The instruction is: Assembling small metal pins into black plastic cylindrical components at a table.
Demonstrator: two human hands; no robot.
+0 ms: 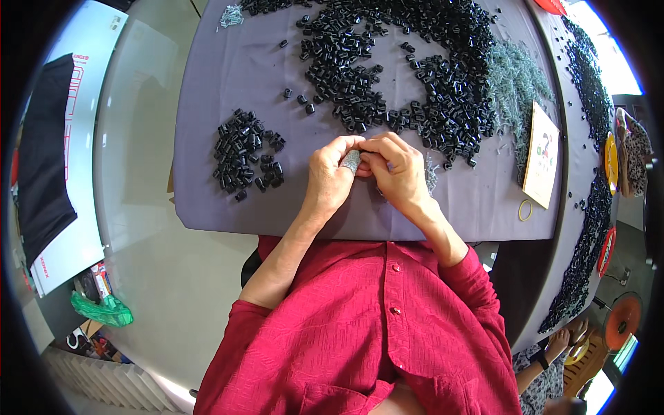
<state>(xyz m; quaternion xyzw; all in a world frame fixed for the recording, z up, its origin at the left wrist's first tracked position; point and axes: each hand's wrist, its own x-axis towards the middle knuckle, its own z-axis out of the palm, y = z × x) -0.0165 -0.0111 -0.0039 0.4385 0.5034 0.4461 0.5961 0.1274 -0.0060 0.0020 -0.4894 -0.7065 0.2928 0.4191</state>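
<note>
Hands (330,176) meet near small black pieces (453,104), red lettering (75,90) marking a white panel (88,149)

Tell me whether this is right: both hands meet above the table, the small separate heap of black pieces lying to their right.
Not quite: in the head view, the small separate heap of black pieces lies left of both the left hand and the right hand.

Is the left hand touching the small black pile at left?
Apart. The head view shows a strip of tablecloth between the left hand and the small black pile.
</note>
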